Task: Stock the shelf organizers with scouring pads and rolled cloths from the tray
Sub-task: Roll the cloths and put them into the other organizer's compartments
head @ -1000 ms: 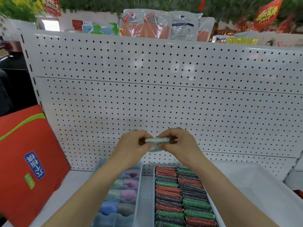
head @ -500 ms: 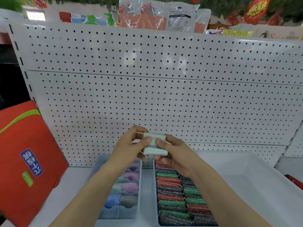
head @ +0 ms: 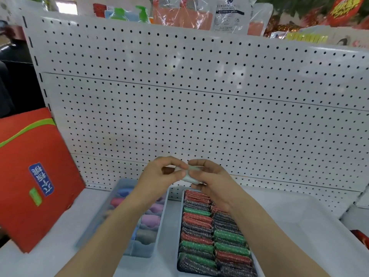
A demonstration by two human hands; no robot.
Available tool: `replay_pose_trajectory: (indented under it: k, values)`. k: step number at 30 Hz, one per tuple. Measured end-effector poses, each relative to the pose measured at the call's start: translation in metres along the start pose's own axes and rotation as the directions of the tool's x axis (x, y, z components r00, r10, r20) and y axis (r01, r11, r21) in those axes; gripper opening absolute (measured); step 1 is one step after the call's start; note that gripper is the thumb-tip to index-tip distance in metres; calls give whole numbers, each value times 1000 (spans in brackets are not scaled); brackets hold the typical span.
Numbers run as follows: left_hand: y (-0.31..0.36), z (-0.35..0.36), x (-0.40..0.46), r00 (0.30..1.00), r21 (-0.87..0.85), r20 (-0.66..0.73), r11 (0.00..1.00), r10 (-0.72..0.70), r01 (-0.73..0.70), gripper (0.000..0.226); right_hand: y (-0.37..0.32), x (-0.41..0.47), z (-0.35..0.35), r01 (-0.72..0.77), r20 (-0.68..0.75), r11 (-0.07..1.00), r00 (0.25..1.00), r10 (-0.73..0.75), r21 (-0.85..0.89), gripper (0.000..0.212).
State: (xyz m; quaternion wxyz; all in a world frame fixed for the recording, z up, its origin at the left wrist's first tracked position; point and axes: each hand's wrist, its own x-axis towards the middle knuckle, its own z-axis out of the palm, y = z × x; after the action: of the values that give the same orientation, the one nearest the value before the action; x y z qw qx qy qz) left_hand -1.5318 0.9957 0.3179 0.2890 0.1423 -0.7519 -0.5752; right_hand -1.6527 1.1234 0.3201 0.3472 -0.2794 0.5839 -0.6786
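So the pale green cloth point(head: 188, 176) has been squeezed down from a fat fold half a second ago into a tight little roll. It's pinched mid-frame between the left hand point(head: 159, 176) and right hand point(head: 209, 180), both grips clamped on it, above the compartment organizer point(head: 159, 234) at lower left. Rolling looks about done; a free slot is probably next.

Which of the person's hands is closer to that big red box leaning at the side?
The left. The left hand is nearer the red box, over the rolled-cloth organizer; the right hand is farther, above the scouring pads. Both pinch one pale cloth.
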Motion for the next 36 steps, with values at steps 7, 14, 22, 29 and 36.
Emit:
replay_pose_trajectory:
  k: [7, 14, 22, 29, 36]
  values:
    - [-33, -28, -22, 980, 210, 160, 974, -117, 82, 46, 32, 10, 14, -103, 121, 834, 973, 199, -542, 24]
    - [-129, -134, -49, 850, 440, -353, 732, -392, 520, 46, 120, 17, 77, -70, 104, 784, 980, 170, -616, 17]
    - [-192, -182, -70, 711, -10, -184, 725, -679, 689, 26, 180, 20, 142, 114, 176, 367, 974, 140, -923, 17]
    - [-200, -190, -70, 709, -176, -37, 703, -704, 689, 19, 181, 25, 161, 187, 179, -9, 955, 237, -982, 24]
    - [-205, -192, -71, 714, -250, -13, 694, -700, 675, 14, 175, 32, 167, 115, 117, 25, 935, 336, -993, 12]
